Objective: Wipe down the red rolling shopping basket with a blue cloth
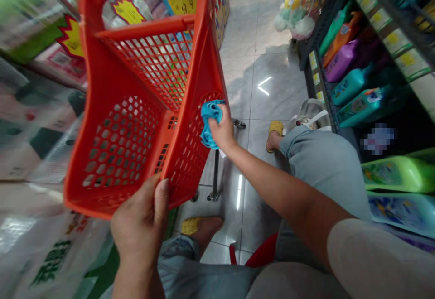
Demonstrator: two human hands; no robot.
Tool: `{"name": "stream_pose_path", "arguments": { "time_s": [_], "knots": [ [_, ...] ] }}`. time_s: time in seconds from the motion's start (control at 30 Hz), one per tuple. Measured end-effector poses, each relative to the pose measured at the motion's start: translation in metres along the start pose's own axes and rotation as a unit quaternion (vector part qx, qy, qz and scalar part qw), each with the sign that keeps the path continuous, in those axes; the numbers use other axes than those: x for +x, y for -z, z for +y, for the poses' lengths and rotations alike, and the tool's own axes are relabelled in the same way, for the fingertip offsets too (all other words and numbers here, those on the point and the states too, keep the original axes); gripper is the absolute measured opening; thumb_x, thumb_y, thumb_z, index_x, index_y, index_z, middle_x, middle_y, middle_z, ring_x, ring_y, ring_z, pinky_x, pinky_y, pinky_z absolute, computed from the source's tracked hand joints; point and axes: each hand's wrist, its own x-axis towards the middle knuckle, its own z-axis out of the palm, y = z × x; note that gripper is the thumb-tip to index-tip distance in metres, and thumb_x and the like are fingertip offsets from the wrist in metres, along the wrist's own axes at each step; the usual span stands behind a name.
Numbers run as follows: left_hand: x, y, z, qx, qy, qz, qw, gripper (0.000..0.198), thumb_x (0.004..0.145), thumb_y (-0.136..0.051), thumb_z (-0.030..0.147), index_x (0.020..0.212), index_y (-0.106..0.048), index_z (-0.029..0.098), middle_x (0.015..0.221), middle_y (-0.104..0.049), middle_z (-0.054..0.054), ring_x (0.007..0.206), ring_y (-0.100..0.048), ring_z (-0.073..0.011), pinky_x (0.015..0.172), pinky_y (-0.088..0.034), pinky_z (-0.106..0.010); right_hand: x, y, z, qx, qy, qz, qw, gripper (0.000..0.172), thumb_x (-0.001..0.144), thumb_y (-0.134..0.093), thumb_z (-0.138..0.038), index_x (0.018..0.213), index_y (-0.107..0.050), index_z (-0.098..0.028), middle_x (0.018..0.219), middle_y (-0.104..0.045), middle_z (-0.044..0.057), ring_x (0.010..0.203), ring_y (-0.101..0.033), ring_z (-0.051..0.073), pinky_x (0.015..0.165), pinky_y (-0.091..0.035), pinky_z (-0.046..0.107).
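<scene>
Two hands (141, 222) (223, 129): one gripping red cart (183, 122), one blue cloth (206, 122).

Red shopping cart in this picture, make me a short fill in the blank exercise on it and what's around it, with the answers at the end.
The left hand grips the red cart, whose walls are full of ____.
The right hand holds a ____ cloth at the cart's side.
The person's shoes are ____.
Big plastic bottles line the picture's ____ side.
Missing words: holes; blue; yellow; right.
</scene>
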Motion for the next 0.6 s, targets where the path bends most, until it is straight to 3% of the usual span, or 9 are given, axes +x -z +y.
{"name": "stream_pose_path", "arguments": {
  "time_s": [0.1, 0.2, 0.27, 0.43, 0.6],
  "knots": [
    [0.001, 0.000, -0.007, -0.031, -0.037, 0.000, 0.999, 0.044, 0.100, -0.038, 0.049, 0.113, -0.072, 0.025, 0.093, -0.077, -0.005, 0.081, -0.072, -0.0197, 0.070, -0.048, -0.026, -0.001, 0.001, -0.005, 0.027, -0.029, 0.022, 0.999, 0.029, 0.083, -0.050, -0.014, 0.111, -0.051, -0.022, 0.105, -0.063, 0.007, 0.102, -0.060, 0.022, 0.102, -0.049, 0.044],
    [0.004, 0.002, -0.012, -0.047, -0.066, -0.013, 0.997, 0.043, 0.101, -0.041, 0.048, 0.114, -0.073, 0.024, 0.096, -0.079, -0.005, 0.083, -0.074, -0.0194, 0.074, -0.052, -0.025, -0.020, 0.008, -0.015, 0.053, 0.064, -0.042, 0.996, 0.030, 0.082, -0.054, -0.017, 0.111, -0.055, -0.024, 0.106, -0.062, 0.006, 0.102, -0.061, 0.022, 0.097, -0.051, 0.038],
    [0.007, 0.003, -0.015, -0.057, -0.081, -0.018, 0.995, 0.043, 0.101, -0.041, 0.049, 0.115, -0.073, 0.024, 0.096, -0.079, -0.005, 0.083, -0.074, -0.0195, 0.076, -0.053, -0.025, -0.021, 0.012, -0.014, 0.049, 0.080, -0.049, 0.994, 0.027, 0.081, -0.056, -0.019, 0.108, -0.056, -0.025, 0.105, -0.062, 0.005, 0.102, -0.061, 0.022, 0.096, -0.051, 0.036],
    [0.021, 0.000, -0.028, -0.097, -0.086, -0.012, 0.991, 0.053, 0.098, -0.041, 0.061, 0.110, -0.076, 0.023, 0.093, -0.080, -0.005, 0.079, -0.075, -0.0196, 0.077, -0.057, -0.026, 0.010, 0.013, 0.001, 0.030, -0.001, 0.058, 0.998, 0.033, 0.083, -0.046, -0.019, 0.115, -0.053, -0.020, 0.110, -0.061, 0.010, 0.106, -0.059, 0.025, 0.102, -0.047, 0.046],
    [0.047, 0.011, -0.041, -0.087, -0.086, -0.053, 0.991, 0.061, 0.082, -0.051, 0.080, 0.092, -0.077, 0.026, 0.081, -0.079, -0.001, 0.066, -0.074, -0.0192, 0.061, -0.056, -0.024, 0.015, 0.017, -0.002, 0.049, 0.074, -0.015, 0.996, 0.033, 0.075, -0.057, -0.019, 0.107, -0.062, -0.024, 0.106, -0.063, 0.005, 0.101, -0.061, 0.021, 0.095, -0.050, 0.034]
  ]
}}
